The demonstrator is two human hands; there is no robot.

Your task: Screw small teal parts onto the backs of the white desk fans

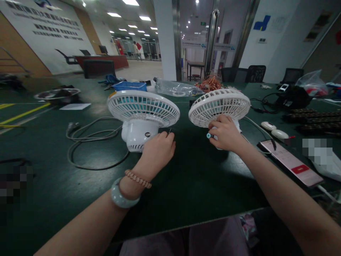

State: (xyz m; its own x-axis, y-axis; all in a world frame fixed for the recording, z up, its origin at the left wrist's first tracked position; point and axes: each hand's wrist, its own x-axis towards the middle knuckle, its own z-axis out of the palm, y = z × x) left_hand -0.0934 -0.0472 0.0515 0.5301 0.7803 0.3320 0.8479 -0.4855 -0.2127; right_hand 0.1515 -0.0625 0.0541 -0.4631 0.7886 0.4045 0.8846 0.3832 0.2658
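Two white electric fans stand on the table with their motor housings turned toward me. Beside the housing of the left fan [140, 133] is my left hand [160, 151], its fingers closed in a pinch. A small thin piece [170, 131] sticks up from the fingertips, too small to name. My right hand [225, 133] is closed at the back of the right fan [220, 103], covering most of its housing. Out of that fist shows the round light-blue end of a slim tool [208, 135], like a screwdriver handle; the rest of it is hidden.
A grey power cord [98, 166] lies coiled on the dark green table [186, 199]. To the right are a phone [293, 161], two white oval objects [274, 129] and black cables. Farther back are a blue tray [129, 86], a clear plastic bag [176, 87] and copper-coloured wire [209, 84].
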